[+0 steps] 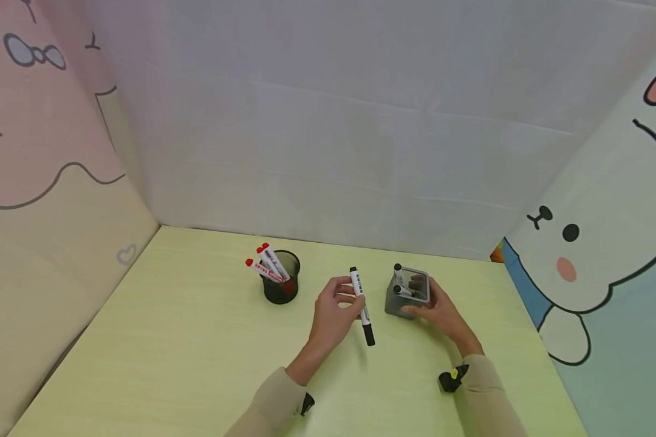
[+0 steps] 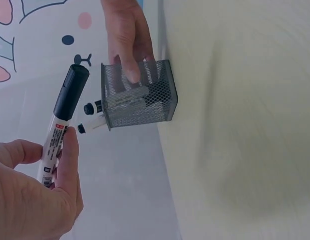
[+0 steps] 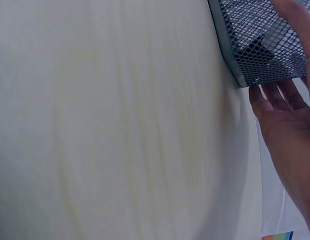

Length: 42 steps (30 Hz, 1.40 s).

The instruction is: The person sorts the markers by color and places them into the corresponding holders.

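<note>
My left hand (image 1: 330,315) pinches a white marker (image 1: 362,306) with a black cap between thumb and fingers, held above the table. The left wrist view shows the marker's black cap (image 2: 71,92) pointing upward and away from the thumb. To its right, my right hand (image 1: 443,315) grips a grey square mesh pen holder (image 1: 398,305), thumb on one side and fingers round another. Inside that holder lean two black-capped markers (image 2: 92,107), their caps past the rim. In the right wrist view only part of the mesh holder (image 3: 265,55) shows.
Left of my hands, a round black mesh pen cup (image 1: 280,292) stands with three red-capped markers (image 1: 273,262) leaning out of it. The pale yellow table (image 1: 169,340) meets a white backdrop (image 1: 328,152) behind and printed cloth at both sides.
</note>
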Motion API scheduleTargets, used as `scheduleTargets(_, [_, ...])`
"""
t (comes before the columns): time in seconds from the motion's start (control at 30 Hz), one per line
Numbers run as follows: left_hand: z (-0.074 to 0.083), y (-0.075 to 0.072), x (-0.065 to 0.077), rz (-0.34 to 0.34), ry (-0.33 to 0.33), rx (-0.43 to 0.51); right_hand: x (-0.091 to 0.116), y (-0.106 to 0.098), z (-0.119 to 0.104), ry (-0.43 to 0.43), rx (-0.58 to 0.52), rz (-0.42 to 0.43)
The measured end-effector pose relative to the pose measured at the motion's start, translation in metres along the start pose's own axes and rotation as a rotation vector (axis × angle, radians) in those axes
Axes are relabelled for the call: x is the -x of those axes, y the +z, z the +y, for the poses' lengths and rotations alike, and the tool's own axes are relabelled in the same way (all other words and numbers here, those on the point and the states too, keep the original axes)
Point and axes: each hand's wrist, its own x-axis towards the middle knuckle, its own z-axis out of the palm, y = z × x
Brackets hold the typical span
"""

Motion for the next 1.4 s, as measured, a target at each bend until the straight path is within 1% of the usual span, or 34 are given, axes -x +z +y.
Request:
scheduleTargets(0.1, [0.002, 0.004, -0.004, 0.002, 0.010, 0.002, 0.000, 0.000, 0.000, -0.003, 0.000, 0.004])
scheduleTargets(0.23, [0.006, 0.010, -0.010, 0.018, 0.025, 0.033, 0.000, 0.000, 0.000, -0.007, -0.003, 0.010])
scheduleTargets(0.37, [0.011, 0.016, -0.017, 0.037, 0.048, 0.060, 0.000, 0.001, -0.002, 0.006, -0.004, 0.012])
scheduleTargets(0.53, [0.017, 0.023, -0.023, 0.041, 0.074, 0.078, 0.000, 0.001, -0.002, 0.015, 0.002, 0.007])
scheduleTargets(0.73, [0.023, 0.030, -0.031, 0.060, 0.138, 0.064, -0.001, 0.001, -0.001, 0.013, 0.016, 0.003])
scheduleTargets(0.83, [0.025, 0.033, -0.036, 0.064, 0.176, 0.053, -0.001, 0.001, -0.001, 0.011, 0.006, 0.005])
scheduleTargets(0.97, [0.028, 0.037, -0.041, 0.069, 0.208, 0.029, -0.002, 0.001, 0.000, 0.010, -0.003, 0.007])
scheduleTargets(1.17, [0.029, 0.043, -0.049, 0.078, 0.243, 0.025, -0.001, 0.001, 0.000, 0.013, 0.004, 0.005])
scheduleTargets(1.3, [0.029, 0.046, -0.055, 0.078, 0.279, 0.052, -0.001, 0.000, 0.000, 0.015, 0.006, 0.006])
scheduleTargets(1.4, [0.028, 0.049, -0.060, 0.073, 0.291, 0.068, 0.000, 0.000, -0.001, 0.022, 0.016, 0.012])
